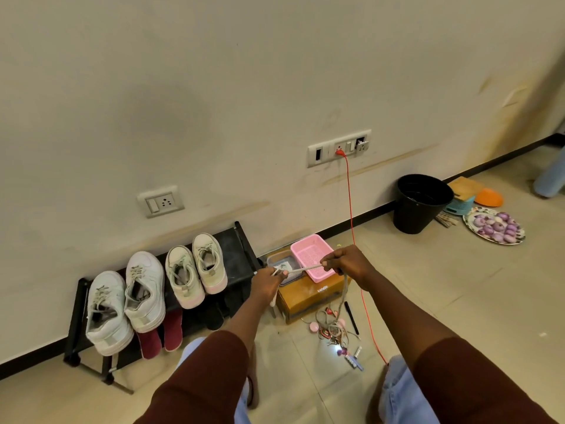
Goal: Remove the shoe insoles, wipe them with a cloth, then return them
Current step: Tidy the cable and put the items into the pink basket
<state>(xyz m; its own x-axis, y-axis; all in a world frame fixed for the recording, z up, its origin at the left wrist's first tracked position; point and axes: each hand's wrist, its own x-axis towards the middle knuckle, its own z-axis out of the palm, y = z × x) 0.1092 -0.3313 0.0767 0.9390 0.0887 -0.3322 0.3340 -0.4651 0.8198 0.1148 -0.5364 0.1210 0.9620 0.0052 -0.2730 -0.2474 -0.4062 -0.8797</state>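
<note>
Two pairs of pale sneakers rest on a low black shoe rack point(241, 240) against the wall: a white pair point(125, 301) at the left and a white-and-pink pair point(195, 270) to its right. Two dark red insoles point(162, 335) lie on the floor under the rack's front. My left hand point(269, 278) and my right hand point(345, 261) are raised in front of me, each pinching a grey shoelace point(305, 268) stretched taut between them. The lace's long end hangs from my right hand down to the floor. No cloth is visible.
A cardboard box point(308, 296) with a pink basket point(312, 258) and a clear container point(279, 260) stands beyond my hands. Small items point(336, 332) litter the floor. An orange cable point(351, 224) runs from the wall socket. A black bucket point(419, 203) and a plate of onions point(493, 224) sit at right.
</note>
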